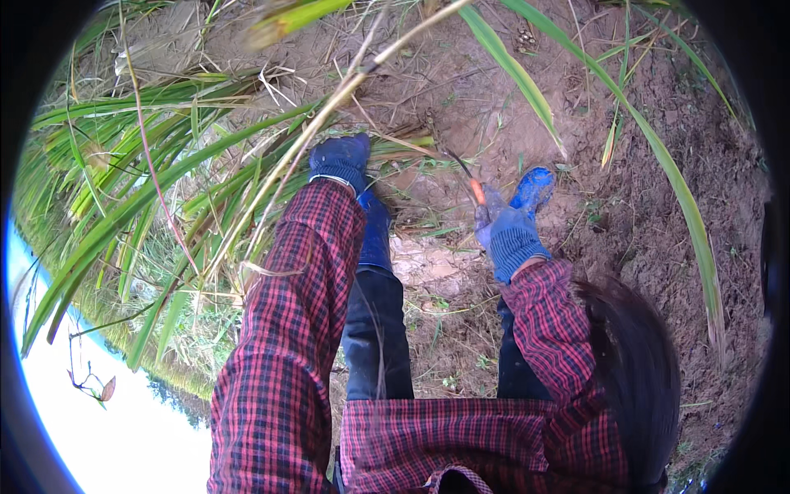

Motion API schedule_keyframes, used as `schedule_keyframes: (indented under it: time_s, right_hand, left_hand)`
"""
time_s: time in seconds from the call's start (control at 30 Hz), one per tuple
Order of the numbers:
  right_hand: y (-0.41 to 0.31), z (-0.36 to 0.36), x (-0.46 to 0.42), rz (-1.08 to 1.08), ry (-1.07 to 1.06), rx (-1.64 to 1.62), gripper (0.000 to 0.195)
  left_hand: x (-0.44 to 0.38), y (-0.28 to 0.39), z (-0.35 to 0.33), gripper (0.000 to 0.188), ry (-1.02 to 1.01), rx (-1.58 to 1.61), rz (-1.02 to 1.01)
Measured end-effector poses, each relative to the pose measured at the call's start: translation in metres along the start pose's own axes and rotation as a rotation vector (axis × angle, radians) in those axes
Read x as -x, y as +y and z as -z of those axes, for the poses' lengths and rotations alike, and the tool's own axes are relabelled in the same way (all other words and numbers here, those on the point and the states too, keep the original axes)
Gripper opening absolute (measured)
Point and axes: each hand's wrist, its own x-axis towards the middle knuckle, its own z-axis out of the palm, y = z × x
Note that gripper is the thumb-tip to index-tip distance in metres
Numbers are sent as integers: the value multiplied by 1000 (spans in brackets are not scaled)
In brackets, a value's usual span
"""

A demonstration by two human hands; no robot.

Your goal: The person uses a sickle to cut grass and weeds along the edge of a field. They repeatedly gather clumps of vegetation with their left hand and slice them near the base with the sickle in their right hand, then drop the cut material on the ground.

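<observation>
My left hand [339,157], in a blue knit-cuffed work glove, is closed around a bundle of long green leaves [271,157]. Their cut-looking, paler ends [407,143] stick out to the right of the fist. In my gloved right hand [503,228] is a sickle, held by its orange handle [477,191]. Its thin, dark, curved blade [458,160] points up and left, a short way from the leaf ends and apart from them. My fingers partly hide the handle.
My blue rubber boots [374,231] [533,187] stand apart on wet, muddy soil [432,265]. Long leaves and a dry stalk [321,117] cross close in front of the camera. Dense tall grass [80,160] spreads at left. Trampled mud [666,216] extends right.
</observation>
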Motion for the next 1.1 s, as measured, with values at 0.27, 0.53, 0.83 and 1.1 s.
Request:
schedule_keyframes:
  time_s: [0.27,0.53,0.83,1.1]
  right_hand:
    - [-17,-2,-41,31,114,-224,42]
    - [21,-42,32,-36,101,-357,40]
    - [66,-122,28,-105,134,-1371,40]
    - [76,-138,17,-27,195,-1316,38]
  left_hand:
    - [-5,10,-15,30,-32,144,114]
    - [7,-3,-21,24,-161,-60,9]
    - [100,-94,-18,39,-244,123,550]
    - [85,62,20,39,489,-64,-577]
